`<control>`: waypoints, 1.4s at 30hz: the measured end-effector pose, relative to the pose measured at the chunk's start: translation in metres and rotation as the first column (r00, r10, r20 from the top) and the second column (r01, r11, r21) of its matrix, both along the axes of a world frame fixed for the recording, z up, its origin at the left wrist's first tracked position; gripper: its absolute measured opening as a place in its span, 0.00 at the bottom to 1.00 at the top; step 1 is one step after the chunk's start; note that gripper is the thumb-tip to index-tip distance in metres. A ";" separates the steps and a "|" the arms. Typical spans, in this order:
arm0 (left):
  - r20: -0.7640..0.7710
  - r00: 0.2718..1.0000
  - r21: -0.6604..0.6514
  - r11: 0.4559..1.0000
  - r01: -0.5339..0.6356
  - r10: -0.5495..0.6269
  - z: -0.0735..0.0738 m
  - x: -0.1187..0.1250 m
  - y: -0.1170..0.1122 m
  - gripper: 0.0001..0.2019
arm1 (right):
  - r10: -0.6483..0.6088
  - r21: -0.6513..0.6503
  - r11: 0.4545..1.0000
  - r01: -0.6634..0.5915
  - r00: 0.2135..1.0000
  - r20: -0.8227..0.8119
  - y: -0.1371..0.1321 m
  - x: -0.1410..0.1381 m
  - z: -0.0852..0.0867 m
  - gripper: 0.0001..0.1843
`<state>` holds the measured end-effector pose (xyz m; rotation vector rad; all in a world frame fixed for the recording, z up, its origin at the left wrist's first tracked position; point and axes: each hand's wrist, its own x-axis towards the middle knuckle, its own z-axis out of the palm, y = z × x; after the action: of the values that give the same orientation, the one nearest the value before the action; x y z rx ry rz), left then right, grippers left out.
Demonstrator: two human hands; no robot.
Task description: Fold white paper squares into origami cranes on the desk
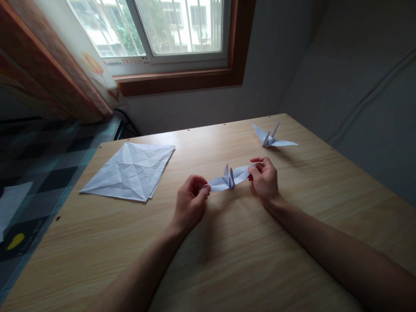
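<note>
Between my two hands a white paper crane (230, 178) is stretched out, its wings spread to the sides and two narrow points standing up in its middle. My left hand (193, 196) pinches the tip of the left wing between thumb and fingers. The tip of the other wing is pinched by my right hand (264, 177). A second folded paper crane (269, 139) stands on the table beyond my right hand. To the left lie creased square sheets of white paper (130, 171), stacked and slightly out of line.
The light wooden table (201, 260) has its far edge near a wall with a window (185, 28). A patterned curtain (55, 56) hangs at the left. Lower beside the table is a dark checked surface (48, 160) with a white sheet (14, 203) on it.
</note>
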<state>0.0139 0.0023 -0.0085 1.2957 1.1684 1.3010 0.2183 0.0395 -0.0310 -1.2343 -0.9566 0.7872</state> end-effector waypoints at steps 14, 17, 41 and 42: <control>0.111 0.993 -0.040 0.999 -0.032 0.036 -0.006 -0.005 0.005 0.07 | -0.108 -0.041 0.993 0.113 0.989 0.096 0.011 0.014 -0.006 0.05; 0.002 1.000 -0.040 0.999 0.026 -0.026 -0.003 -0.006 0.002 0.06 | -0.065 -0.040 0.997 0.069 0.993 0.102 0.011 0.014 -0.006 0.06; -0.269 0.902 0.123 0.917 0.380 -0.338 0.004 -0.002 -0.006 0.06 | 0.150 0.211 0.924 -0.320 0.808 0.569 -0.025 -0.019 0.010 0.16; -0.278 0.905 0.133 0.921 0.367 -0.321 0.004 -0.001 -0.007 0.06 | 0.098 0.276 0.908 -0.315 0.801 0.591 -0.027 -0.019 0.011 0.17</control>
<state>0.0126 -0.0044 -0.0046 1.7564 0.9431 1.0177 0.1993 0.0128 -0.0197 -1.0533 -1.6766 0.3714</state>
